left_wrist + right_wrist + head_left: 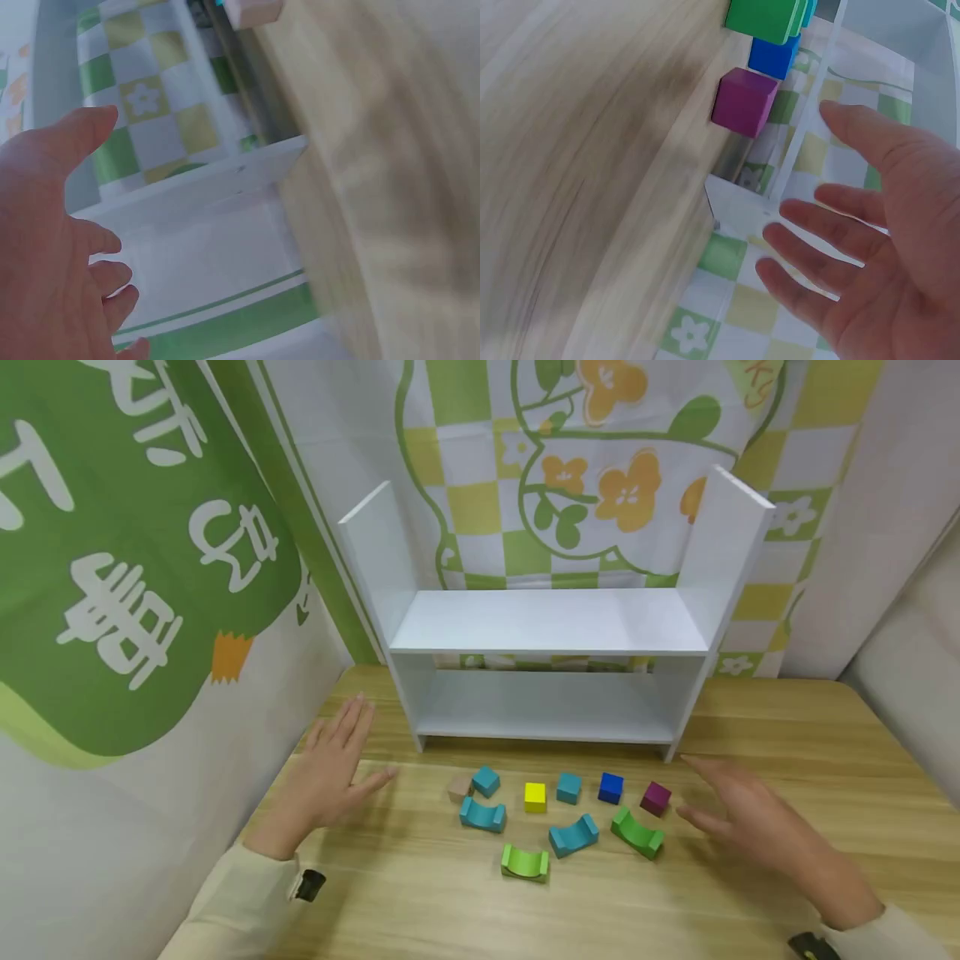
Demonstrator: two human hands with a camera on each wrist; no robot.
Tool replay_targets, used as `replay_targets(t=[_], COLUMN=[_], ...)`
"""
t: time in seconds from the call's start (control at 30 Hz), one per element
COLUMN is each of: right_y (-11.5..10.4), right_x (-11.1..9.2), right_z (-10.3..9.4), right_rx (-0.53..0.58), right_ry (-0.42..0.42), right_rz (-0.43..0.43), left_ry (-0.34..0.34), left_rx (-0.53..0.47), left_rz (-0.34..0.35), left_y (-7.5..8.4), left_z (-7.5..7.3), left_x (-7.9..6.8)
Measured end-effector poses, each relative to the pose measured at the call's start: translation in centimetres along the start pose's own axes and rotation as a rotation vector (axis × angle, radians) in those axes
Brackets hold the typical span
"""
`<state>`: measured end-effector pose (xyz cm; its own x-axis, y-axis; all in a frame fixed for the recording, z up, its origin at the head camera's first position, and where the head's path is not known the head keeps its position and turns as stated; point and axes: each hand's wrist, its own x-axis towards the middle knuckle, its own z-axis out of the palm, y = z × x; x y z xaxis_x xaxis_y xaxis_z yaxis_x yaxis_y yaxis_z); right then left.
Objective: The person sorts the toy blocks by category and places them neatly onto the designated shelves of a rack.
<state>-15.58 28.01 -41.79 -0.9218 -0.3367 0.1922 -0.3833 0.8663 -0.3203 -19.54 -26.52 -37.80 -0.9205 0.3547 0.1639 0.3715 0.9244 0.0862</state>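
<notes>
My left hand [335,770] hovers over the table left of the blocks, fingers extended and holding nothing. On the other side my right hand [757,818] is held with fingers spread, nearest to a purple cube [656,798]. Between the hands lie a pale wooden block [460,788], a teal cube [486,781], a yellow cube [535,797], a second teal cube [568,787] and a dark blue cube [611,787]. In front of them are curved blocks: a blue one [482,815], another blue one [573,836], a green one [637,832] and a light green one [525,862].
A white two-level shelf [547,620] with tall sides stands behind the blocks on the wooden table [420,902]. Patterned cloth [472,510] hangs behind it. A green cloth with white lettering [150,568] covers the left wall.
</notes>
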Motion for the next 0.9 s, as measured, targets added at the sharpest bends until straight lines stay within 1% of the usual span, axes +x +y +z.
replay_targets(t=[0.13, 0.23, 0.3, 0.33, 0.4, 0.5, 0.57, 0.6, 0.63, 0.73, 0.83, 0.9], right_y=[-0.3, -0.4, -0.3, -0.2, -0.1, 0.0, 0.0, 0.0, 0.1, 0.1, 0.0, -0.1], right_x=[1.2, 1.8, 2.1, 2.2, 2.3, 2.4, 2.3, 2.3, 2.3, 2.5, 2.7, 2.9], right_z=[0.7, 1.1, 1.4, 1.5, 1.9, 2.4, 2.6, 2.7, 2.8, 3.0, 3.1, 3.1], right_rx=[0.045, 0.063, 0.077, 0.085, 0.102, 0.123, 0.125, 0.125, 0.122, 0.118, 0.126, 0.136], right_ry=[-0.004, -0.02, -0.028, -0.031, -0.034, -0.028, -0.02, -0.015, -0.014, -0.024, -0.049, -0.062], right_rz=[-0.044, -0.046, -0.052, -0.055, -0.062, -0.074, -0.077, -0.079, -0.079, -0.078, -0.074, -0.079], left_ry=[0.021, 0.049, 0.079, 0.1, 0.171, 0.287, 0.35, 0.369, 0.383, 0.395, 0.402, 0.411], left_rx=[-0.06, -0.113, -0.11, -0.101, -0.075, -0.051, -0.033, -0.021, -0.006, 0.037, 0.053, 0.062], left_rz=[0.003, 0.012, 0.021, 0.026, 0.055, 0.123, 0.168, 0.184, 0.194, 0.209, 0.22, 0.234], left_y=[-0.6, -0.8, -0.8, -0.8, -0.8, -0.6, -0.4, -0.3, -0.2, 0.2, 0.5, 0.6], left_z=[-2.4, -4.7, -6.4, -7.4, -9.3, -12.3, -14.1, -14.9, -15.6, -17.5, -18.9, -19.5], left_x=[0.3, 0.9, 1.3, 1.5, 2.1, 3.0, 3.8, 4.2, 4.5, 5.5, 6.4, 7.1])
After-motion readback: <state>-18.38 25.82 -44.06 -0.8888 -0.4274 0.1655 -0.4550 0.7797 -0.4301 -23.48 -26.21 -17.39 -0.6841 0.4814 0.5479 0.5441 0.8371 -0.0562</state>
